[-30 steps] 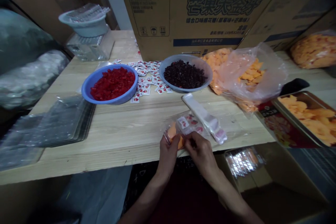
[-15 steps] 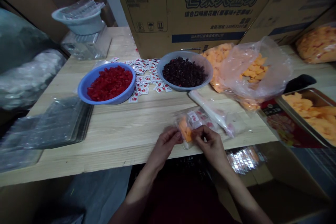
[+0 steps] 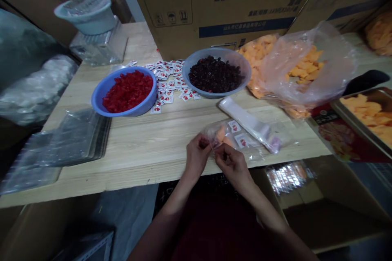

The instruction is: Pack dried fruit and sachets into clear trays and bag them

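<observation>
At the table's front edge, my left hand (image 3: pixel 197 155) and my right hand (image 3: pixel 232 166) pinch the near left end of a clear plastic pack (image 3: pixel 252 147). My fingertips are close together and partly hide that end. Inside the pack show an orange piece (image 3: pixel 221 133) and small white sachets with a red print (image 3: pixel 241 142); whether the pack is a tray or a bag I cannot tell. Just beyond it, touching or overlapping its far side, lies a flat strip of white plastic sleeves (image 3: pixel 245 120).
Behind stand a blue bowl of red pieces (image 3: pixel 99 97), a bowl of dark dried fruit (image 3: pixel 187 76), loose sachets (image 3: pixel 167 85) and an open bag of orange pieces (image 3: pixel 269 65). Clear trays (image 3: pixel 82 138) are stacked left. A metal tray (image 3: pixel 352 116) is right; an open carton (image 3: pixel 343 195) sits below.
My left hand moved away from the orange piece, then came back close to my right hand at the pack's end. The orange piece now lies beyond my fingertips, and the view has tilted downward.
</observation>
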The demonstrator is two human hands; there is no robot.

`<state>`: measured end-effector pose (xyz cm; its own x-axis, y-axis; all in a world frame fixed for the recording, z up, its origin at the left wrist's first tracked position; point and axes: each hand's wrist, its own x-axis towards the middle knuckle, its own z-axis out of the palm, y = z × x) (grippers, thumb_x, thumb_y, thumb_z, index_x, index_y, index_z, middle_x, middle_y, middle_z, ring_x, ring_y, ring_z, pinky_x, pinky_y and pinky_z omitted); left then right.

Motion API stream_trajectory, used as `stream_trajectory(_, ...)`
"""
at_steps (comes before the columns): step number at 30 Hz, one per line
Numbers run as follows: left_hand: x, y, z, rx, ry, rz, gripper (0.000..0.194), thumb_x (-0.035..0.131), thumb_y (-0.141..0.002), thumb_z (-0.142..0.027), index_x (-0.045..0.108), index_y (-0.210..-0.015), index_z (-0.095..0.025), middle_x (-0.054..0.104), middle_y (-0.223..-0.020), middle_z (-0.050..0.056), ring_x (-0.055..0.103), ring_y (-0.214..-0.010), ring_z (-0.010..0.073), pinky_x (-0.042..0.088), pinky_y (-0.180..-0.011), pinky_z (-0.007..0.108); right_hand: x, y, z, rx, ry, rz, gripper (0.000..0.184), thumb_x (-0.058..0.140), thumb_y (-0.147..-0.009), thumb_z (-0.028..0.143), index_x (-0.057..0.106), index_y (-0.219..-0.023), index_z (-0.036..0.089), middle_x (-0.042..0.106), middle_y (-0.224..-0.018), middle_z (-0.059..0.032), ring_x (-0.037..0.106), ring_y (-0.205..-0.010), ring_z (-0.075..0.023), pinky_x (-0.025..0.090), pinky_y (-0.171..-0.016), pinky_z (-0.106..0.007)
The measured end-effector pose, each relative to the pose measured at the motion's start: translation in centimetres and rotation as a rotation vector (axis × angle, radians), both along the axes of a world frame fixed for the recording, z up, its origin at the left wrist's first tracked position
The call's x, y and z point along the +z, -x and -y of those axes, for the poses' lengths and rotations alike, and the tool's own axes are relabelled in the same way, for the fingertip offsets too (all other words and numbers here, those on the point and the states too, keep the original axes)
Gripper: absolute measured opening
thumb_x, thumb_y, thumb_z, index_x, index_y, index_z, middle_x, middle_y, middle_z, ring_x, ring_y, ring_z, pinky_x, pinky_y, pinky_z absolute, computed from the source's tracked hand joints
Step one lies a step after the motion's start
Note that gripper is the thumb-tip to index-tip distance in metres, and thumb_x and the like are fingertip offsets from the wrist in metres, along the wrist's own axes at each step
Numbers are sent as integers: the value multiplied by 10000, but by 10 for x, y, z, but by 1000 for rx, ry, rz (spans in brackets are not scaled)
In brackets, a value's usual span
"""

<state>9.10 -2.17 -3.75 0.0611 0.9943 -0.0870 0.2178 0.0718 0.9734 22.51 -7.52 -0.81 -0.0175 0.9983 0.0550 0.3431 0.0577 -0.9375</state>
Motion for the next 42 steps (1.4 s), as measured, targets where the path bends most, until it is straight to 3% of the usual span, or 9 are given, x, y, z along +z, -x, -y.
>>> stream_trajectory(6, 3, 14, -20, -87, -353, -413, 488, 721, -819, -329, 541, -1252, -192, 599, -1200, 119, 563, -1071, 247, 468, -919, 393, -6, -13, 11, 57, -79, 82, 107, 575, -950, 262, 630, -1033, 221, 603, -974, -45, 595, -927, -195, 492, -814, -314)
stream_trajectory(9, 7, 9, -30, -223, -382, -463, 191, 517, -946, -242, 640, -1083, -189, 668, -1062, 95, 598, -1012, 226, 463, -920, 374, -9, -18, 16, 29, -189, 269, 543, 706, -878, 352, 502, -1375, 269, 464, -1409, -117, 416, -1347, -297, 374, -1104, -468)
stream_trajectory(14, 33, 2, -38, -210, -340, -460, 185, 489, -949, -240, 667, -940, -194, 690, -836, 28, 608, -738, 159, 438, -691, 274, -17, -14, 15, 58, -214, 594, 1104, 823, -756, 393, 113, -1590, 256, 62, -1650, -156, 67, -1508, -391, 140, -1189, -634)
stream_trajectory(17, 51, -1, -41, -225, -289, -437, 176, 529, -922, -269, 668, -850, -188, 651, -694, -7, 542, -601, 129, 373, -593, 252, -21, -8, 9, 53, -296, 678, 902, 693, -875, 238, 143, -1589, 261, 65, -1655, -137, 38, -1514, -371, 137, -1184, -650)
stream_trajectory(21, 64, 4, -44, -262, -180, -223, 208, 575, -895, -321, 654, -778, -168, 581, -606, -20, 490, -549, 106, 351, -551, 235, -6, -12, 1, 7, -504, 562, 608, 507, -961, 101, 359, -1522, 281, 423, -1539, -100, 300, -1469, -276, 267, -1183, -570)
stream_trajectory(26, 73, 24, -54, -354, -68, 230, 339, 597, -900, -361, 607, -1184, -175, 686, -898, 43, 596, -724, 122, 467, -653, 237, 46, -32, -9, -59, -533, 253, 377, 487, -980, 124, 636, -1285, 288, 661, -1301, -43, 570, -1273, -231, 420, -1115, -523)
stream_trajectory(30, 61, 22, -58, -336, -155, 143, 455, 598, -895, -297, 527, -1342, -242, 562, -1379, 107, 599, -1067, 180, 510, -769, 262, 84, -42, -22, -322, -492, -27, 239, 524, -987, 183, 724, -1109, 229, 720, -1161, -60, 666, -1117, -226, 525, -1017, -474)
stream_trajectory(34, 33, -2, -53, -433, -213, 20, 476, 575, -882, -222, 536, -1355, -255, 529, -1422, 114, 605, -1094, 205, 528, -798, 306, 104, -66, -29, -560, -582, -229, 160, 589, -969, 234, 735, -1024, 198, 745, -1042, -57, 720, -961, -228, 579, -915, -490)
stream_trajectory(42, 19, 16, -27, -199, -5, -10, 446, 653, -846, -393, 620, -1234, -177, 709, -974, 77, 641, -837, 169, 493, -716, 270, 142, -188, 95, -993, -719, 237, 133, 659, -923, 326, 765, -994, 291, 733, -1046, -66, 702, -999, -276, 512, -982, -525)
